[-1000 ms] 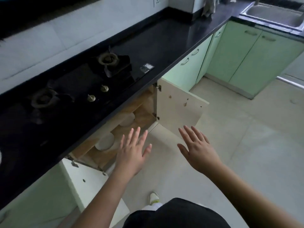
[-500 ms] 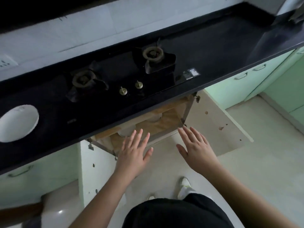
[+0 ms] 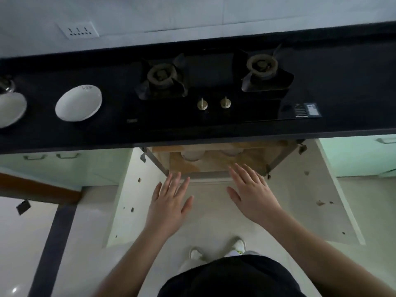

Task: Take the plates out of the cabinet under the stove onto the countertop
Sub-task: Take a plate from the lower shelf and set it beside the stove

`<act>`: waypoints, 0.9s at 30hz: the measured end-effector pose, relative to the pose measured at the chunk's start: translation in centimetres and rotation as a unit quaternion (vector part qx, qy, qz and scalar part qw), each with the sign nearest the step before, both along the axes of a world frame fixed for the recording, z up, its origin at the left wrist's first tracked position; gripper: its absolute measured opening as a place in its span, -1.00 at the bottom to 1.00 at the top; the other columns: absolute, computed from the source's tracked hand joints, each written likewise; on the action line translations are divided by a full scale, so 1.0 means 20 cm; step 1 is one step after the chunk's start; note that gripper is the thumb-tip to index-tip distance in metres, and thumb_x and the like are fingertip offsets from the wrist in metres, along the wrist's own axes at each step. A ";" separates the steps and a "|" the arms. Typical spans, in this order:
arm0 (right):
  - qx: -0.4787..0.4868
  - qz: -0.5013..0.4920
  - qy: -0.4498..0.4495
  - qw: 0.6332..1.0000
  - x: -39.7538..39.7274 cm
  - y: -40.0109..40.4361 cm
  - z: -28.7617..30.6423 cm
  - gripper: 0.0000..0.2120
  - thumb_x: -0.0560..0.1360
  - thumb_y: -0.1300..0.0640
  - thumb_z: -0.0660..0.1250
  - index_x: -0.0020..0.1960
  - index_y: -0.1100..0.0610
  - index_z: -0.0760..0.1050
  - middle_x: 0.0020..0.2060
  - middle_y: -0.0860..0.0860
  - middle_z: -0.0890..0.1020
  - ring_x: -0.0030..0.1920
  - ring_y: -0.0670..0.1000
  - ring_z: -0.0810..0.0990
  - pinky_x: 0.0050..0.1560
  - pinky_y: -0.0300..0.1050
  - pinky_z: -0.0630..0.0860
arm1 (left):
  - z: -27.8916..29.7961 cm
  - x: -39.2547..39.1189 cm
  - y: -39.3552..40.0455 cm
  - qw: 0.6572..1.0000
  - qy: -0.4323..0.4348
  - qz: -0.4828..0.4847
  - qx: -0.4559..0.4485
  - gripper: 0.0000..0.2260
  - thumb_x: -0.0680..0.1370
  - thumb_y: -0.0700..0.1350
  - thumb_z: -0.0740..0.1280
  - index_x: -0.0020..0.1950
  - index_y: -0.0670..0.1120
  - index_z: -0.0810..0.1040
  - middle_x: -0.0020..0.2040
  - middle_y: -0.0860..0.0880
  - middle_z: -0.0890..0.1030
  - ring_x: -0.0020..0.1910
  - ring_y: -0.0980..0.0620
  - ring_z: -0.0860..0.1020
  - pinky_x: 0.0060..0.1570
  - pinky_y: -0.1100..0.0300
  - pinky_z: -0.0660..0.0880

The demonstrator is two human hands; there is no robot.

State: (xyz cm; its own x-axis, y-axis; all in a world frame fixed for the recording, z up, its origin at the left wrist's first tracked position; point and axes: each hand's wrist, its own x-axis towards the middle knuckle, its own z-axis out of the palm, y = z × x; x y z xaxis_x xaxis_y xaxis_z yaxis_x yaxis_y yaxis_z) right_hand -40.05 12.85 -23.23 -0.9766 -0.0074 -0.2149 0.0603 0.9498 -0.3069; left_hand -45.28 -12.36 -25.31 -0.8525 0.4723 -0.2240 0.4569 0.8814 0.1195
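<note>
With left hand (image 3: 169, 202) and right hand (image 3: 252, 195) flat, spread and empty, crouch and reach for the round white plates (image 3: 192, 155) on the open wooden cabinet's (image 3: 216, 166) shelf beneath the black glass stove (image 3: 214, 86).

— What sort of place was it?
— A home kitchen. A two-burner gas stove (image 3: 214, 82) sat in a black countertop (image 3: 342, 82), with pale green cabinets (image 3: 353, 155) below, a tiled wall and a wall socket (image 3: 78, 30).

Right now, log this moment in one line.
left hand open, empty | right hand open, empty | plates in cabinet | plates on countertop
</note>
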 end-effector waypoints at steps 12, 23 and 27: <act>0.010 -0.006 -0.019 1.000 -0.18 -0.27 -0.18 -0.41 0.63 -0.18 -0.03 0.58 0.03 0.02 0.57 0.00 0.12 0.57 0.05 -0.03 0.53 -0.01 -0.11 | -0.17 -0.08 -0.24 0.999 -0.035 0.024 0.010 -0.41 0.62 0.23 -0.18 0.62 0.06 0.04 0.63 -0.02 0.05 0.60 -0.02 -0.05 0.52 0.02 -0.09; 0.025 0.015 -0.053 0.998 -0.66 -0.13 -0.65 -0.40 0.62 -0.19 -0.04 0.58 0.04 0.00 0.57 0.05 0.12 0.56 0.08 0.01 0.53 0.06 -0.02 | -0.65 -0.55 0.01 0.999 -0.034 0.029 -0.005 -0.45 0.65 0.21 -0.11 0.62 0.04 0.01 0.63 -0.05 0.07 0.60 -0.05 -0.04 0.53 0.00 -0.10; 0.037 0.016 -0.035 0.999 -0.81 -0.08 -0.88 -0.43 0.62 -0.15 0.02 0.57 0.02 0.06 0.53 0.06 0.21 0.54 0.12 0.10 0.52 0.08 0.04 | -0.90 -0.72 0.09 0.999 -0.025 0.043 0.006 -0.44 0.64 0.21 -0.10 0.61 0.03 0.05 0.62 -0.05 0.10 0.59 -0.07 0.01 0.53 -0.03 -0.03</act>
